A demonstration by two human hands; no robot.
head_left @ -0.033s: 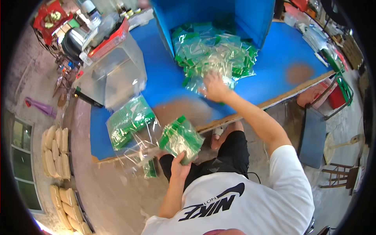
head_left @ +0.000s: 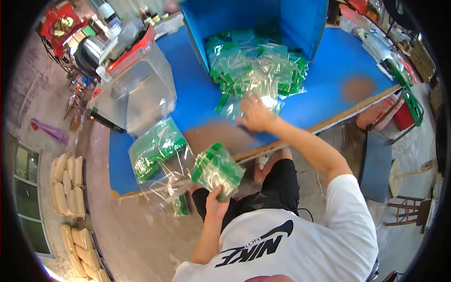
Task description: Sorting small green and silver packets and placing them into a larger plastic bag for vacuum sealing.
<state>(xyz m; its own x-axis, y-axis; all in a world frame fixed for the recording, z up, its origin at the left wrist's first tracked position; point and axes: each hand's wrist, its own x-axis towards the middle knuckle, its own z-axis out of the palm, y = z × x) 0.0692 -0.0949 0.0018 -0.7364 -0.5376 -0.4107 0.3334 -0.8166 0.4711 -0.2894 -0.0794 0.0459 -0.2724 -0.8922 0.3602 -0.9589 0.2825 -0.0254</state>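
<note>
The left hand grips a stack of green-topped clear bags at 6 o'clock, off the blue table edge. The right hand, fingers spread, rests on the loose bag pile at 12 o'clock. A filled clear bag lies at 9 o'clock.

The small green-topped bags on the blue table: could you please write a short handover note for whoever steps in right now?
Left hand: holds a stack of small bags at the table's near edge.
Right hand: reaching onto the loose pile of bags in front of the blue box; whether it grips one is blurred.
Filled clear sack of bags: lies on the blue table, left of the stack.
Done: one sack filled, one stack gathered in hand.
Left: most of the pile is still loose.
</note>
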